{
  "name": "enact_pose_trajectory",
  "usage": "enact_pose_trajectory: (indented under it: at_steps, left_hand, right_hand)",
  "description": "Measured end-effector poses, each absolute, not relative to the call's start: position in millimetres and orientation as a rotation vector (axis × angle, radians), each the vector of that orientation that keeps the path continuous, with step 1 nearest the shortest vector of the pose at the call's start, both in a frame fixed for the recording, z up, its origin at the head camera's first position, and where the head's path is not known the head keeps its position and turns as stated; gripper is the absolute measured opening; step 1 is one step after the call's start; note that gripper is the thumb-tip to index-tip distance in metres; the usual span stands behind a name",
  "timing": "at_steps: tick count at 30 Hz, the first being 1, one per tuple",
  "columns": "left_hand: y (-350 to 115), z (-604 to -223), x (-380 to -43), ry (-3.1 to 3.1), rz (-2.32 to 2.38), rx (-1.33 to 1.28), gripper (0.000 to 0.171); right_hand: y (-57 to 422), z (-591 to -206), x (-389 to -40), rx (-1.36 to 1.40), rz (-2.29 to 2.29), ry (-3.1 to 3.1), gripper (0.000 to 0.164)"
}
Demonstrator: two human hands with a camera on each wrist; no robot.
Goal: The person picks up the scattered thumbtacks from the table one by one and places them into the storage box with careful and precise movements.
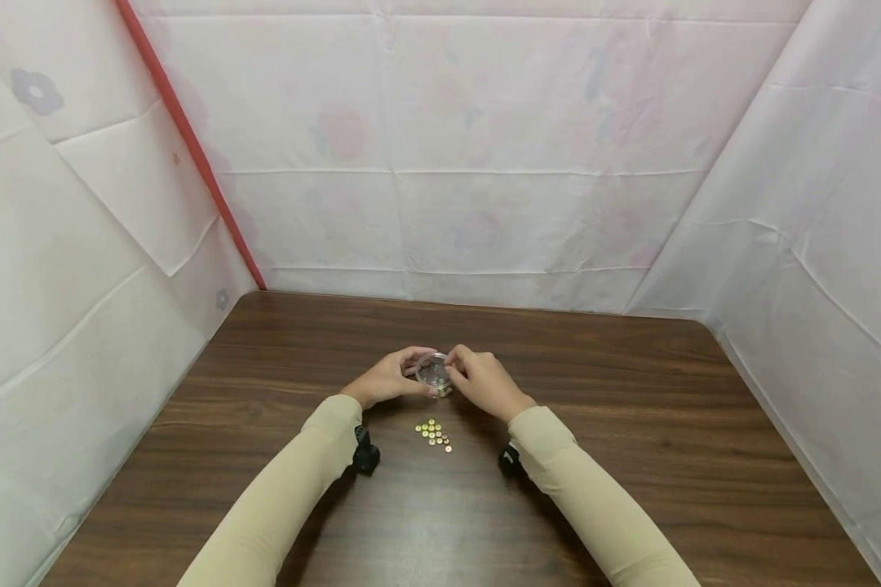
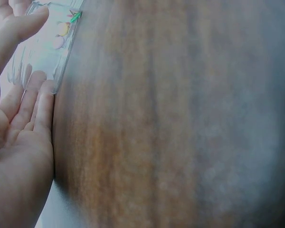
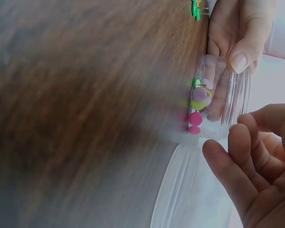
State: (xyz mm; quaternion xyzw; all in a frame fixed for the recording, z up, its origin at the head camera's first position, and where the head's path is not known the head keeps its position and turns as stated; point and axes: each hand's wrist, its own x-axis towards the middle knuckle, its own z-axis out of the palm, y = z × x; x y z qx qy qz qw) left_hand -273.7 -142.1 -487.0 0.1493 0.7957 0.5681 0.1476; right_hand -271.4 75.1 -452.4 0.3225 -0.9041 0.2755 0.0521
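Note:
My left hand (image 1: 391, 379) grips a small clear plastic jar (image 3: 213, 95), its thumb on one side and fingers round the other. Pink, lilac and yellow-green thumbtacks (image 3: 195, 118) lie at the bottom of the jar. At the jar's rim are the bent fingers of my right hand (image 1: 487, 381), thumb and fingertip close together. I cannot tell whether a tack is pinched there. Nearer my body, a loose group of small gold-coloured thumbtacks (image 1: 431, 432) lies on the table, between the two forearms.
A clear round plastic piece (image 3: 180, 185) stands close to the jar in the right wrist view. The dark wood-grain table (image 1: 631, 456) meets pale cloth walls (image 1: 440, 147) at the back and sides. Black wrist cameras (image 1: 365, 452) sit under both sleeves.

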Motion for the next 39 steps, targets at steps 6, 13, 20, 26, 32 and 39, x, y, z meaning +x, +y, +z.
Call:
enact_pose_trajectory:
  at_steps: [6, 13, 20, 26, 32, 39]
  left_hand:
    - [-141, -484, -272, 2.284, 1.639, 0.429, 0.068]
    - [-142, -485, -273, 2.282, 1.645, 0.455, 0.072]
    - [-142, -487, -273, 2.286, 1.643, 0.441, 0.071]
    - [-142, -488, -274, 2.284, 1.654, 0.448, 0.067]
    - [-143, -489, -274, 2.279, 1.658, 0.454, 0.068]
    - [-142, -489, -274, 2.295, 1.652, 0.456, 0.067]
  right_hand:
    - [78, -451, -267, 0.967, 0.879, -2.753, 0.014]
    - [82, -447, -257, 0.978, 0.894, -2.772, 0.012]
    - [84, -445, -250, 1.055, 0.847, -2.758, 0.007]
    - [86, -444, -244, 1.176, 0.846, -2.791, 0.004]
    - [87, -444, -238, 1.342, 0.801, -2.831, 0.004]
    - [88, -445, -234, 1.484, 0.756, -2.837, 0.006]
